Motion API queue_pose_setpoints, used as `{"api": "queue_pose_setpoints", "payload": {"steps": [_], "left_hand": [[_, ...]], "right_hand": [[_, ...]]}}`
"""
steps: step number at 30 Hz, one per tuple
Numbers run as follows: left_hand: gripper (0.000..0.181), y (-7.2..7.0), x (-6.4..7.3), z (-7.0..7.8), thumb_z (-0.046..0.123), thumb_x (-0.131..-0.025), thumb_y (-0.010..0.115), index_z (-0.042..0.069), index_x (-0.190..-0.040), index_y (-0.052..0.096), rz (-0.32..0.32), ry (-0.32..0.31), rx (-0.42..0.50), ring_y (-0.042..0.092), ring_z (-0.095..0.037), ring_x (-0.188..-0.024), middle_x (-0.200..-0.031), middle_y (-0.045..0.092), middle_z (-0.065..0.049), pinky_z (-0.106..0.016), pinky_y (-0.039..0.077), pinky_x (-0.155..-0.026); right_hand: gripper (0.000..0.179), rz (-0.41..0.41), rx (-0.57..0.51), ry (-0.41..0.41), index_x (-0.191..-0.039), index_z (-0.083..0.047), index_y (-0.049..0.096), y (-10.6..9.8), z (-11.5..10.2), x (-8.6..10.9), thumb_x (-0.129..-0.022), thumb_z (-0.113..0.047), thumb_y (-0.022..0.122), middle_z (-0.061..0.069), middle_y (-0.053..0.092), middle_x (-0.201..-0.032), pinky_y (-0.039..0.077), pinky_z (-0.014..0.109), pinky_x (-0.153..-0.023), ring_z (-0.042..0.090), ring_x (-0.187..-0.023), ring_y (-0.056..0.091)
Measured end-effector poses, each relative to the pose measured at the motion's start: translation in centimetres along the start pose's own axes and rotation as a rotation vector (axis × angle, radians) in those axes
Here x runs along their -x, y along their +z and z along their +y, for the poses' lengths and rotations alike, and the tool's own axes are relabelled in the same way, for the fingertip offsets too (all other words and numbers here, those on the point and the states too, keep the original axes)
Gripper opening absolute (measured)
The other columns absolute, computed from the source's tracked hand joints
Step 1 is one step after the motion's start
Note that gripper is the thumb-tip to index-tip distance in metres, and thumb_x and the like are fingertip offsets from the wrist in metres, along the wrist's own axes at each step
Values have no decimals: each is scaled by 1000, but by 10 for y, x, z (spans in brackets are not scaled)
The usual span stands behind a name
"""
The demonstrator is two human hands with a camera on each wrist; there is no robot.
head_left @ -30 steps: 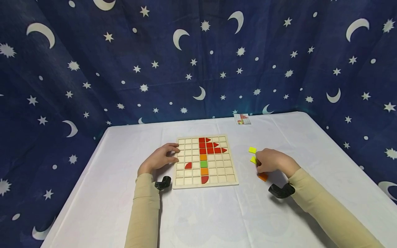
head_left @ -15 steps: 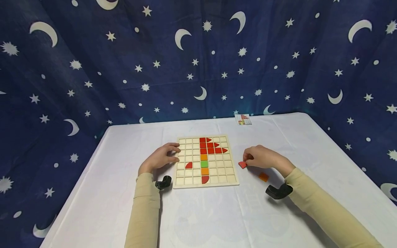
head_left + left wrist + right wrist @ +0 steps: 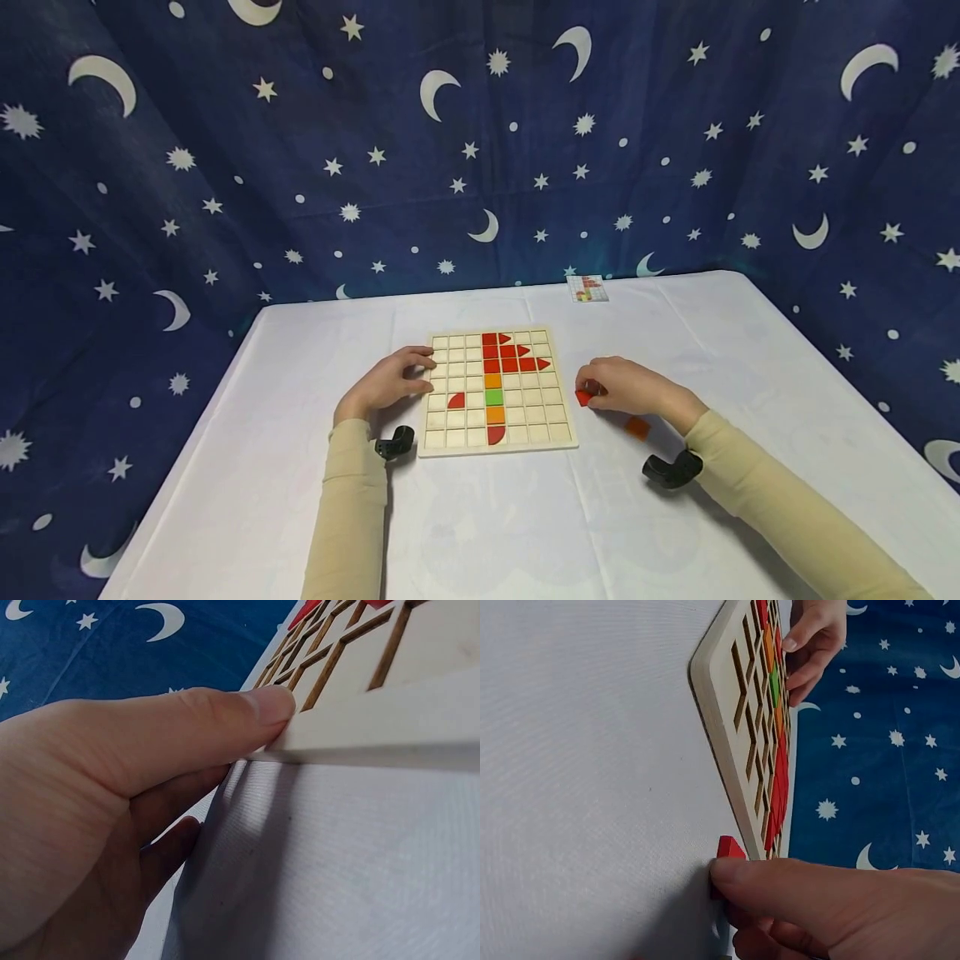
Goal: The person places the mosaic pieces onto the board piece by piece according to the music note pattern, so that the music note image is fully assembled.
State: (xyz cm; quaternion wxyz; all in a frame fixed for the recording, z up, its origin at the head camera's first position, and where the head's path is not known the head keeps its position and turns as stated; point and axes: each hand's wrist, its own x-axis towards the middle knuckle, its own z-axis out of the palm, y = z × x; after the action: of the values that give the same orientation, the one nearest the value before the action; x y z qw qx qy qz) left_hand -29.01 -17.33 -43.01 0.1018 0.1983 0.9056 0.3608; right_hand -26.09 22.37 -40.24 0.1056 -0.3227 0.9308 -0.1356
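My left hand [image 3: 386, 383] lies at the left edge of a wooden grid board [image 3: 551, 408]. The left wrist view shows its thumb [image 3: 202, 724] straight along the board's rim, the fingers lower at the side. My right hand [image 3: 630, 386], just right of the board, pinches a small red piece [image 3: 583, 399] between thumb and fingers; its full shape is partly covered. In the right wrist view this red piece [image 3: 729, 846] is tilted up near the board's edge. An orange tile [image 3: 637, 428] lies on the cloth below the right hand.
On the board sit red squares [image 3: 491, 352], red triangles [image 3: 543, 364], orange squares [image 3: 495, 415], a green square [image 3: 493, 397] and red quarter-circles [image 3: 457, 401]. A printed pattern card [image 3: 588, 288] lies at the table's back edge. A starry curtain [image 3: 480, 167] hangs behind.
My right hand has moved left from the yellow tiles to a red piece and now pinches it, tilting it. The yellow tiles are no longer visible. The left hand stays put.
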Motion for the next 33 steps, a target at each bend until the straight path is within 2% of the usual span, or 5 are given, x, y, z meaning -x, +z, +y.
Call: {"api": "queue_pose_setpoints", "payload": {"steps": [8,16,20,27,33], "left_hand": [[41,1,0,0,17,-88,73,3,-125,63,5,-12,0,32,-30,-142,-150,43,-9,-47,26,-116],[40,1,1,-1,17,-88,73,3,-125,64,6,0,-15,33,-31,-141,-149,43,-11,-48,26,-116],[40,1,1,-2,17,-88,73,3,-125,64,5,0,-19,34,-32,-141,-149,43,-11,-49,27,-115],[40,1,2,1,17,-88,74,3,-124,64,4,2,-4,33,-32,-141,-149,43,-11,-48,27,-115],[39,1,1,0,18,-88,73,3,-124,65,12,6,-8,34,-31,-140,-148,44,-10,-48,28,-115]], "right_hand": [[13,59,41,-51,-96,-11,68,5,0,3,-85,-12,75,-4,56,-85,47,29,-69,11,-74,49],[14,128,78,52,-93,-11,68,8,-8,-7,-85,-20,75,-5,53,-81,44,27,-63,10,-70,47],[16,151,49,38,-95,-11,69,6,-29,-23,-85,-23,74,-4,56,-85,45,27,-64,11,-72,49],[17,114,50,-85,-97,-11,70,12,-78,-62,-87,-24,72,-3,59,-90,48,26,-68,12,-75,52],[12,106,76,-151,-91,-14,67,24,-104,-90,-87,-24,71,-4,55,-84,45,26,-62,11,-73,50]]}}
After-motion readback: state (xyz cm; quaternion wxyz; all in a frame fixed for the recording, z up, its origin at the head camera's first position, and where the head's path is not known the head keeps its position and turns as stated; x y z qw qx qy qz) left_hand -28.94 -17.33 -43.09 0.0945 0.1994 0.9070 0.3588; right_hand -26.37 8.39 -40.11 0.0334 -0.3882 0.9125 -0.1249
